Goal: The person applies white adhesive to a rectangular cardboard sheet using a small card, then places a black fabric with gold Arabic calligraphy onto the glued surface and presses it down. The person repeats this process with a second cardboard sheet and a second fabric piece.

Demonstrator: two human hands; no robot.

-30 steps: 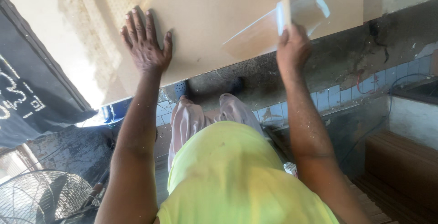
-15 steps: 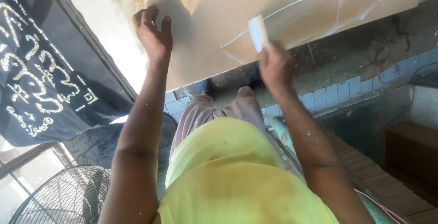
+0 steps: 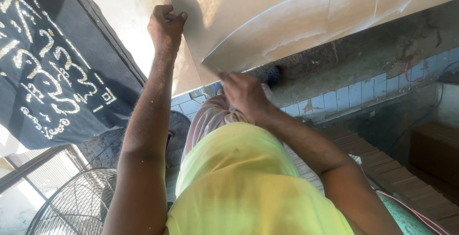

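Upper left, the left hand (image 3: 166,26) grips the large beige flat board's (image 3: 267,5) edge, fingers curled; the right hand (image 3: 245,94) (centre) pinches clear plastic film (image 3: 287,31) peeling off it.

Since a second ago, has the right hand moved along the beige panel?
Yes. The right hand pulled back off the beige panel, past its near edge, peeling the clear film.

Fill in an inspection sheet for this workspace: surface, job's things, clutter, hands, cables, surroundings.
Surface: beige board, sunlit in places.
Job's things: clear protective film, partly peeled off the board.
Clutter: nothing seen on the board.
Hands: left hand fisted at the board's edge; right hand pinches the film's corner.
Cables: pink cable at lower right.
Surroundings: dark banner, standing fan, blue tiled floor, wooden slats.
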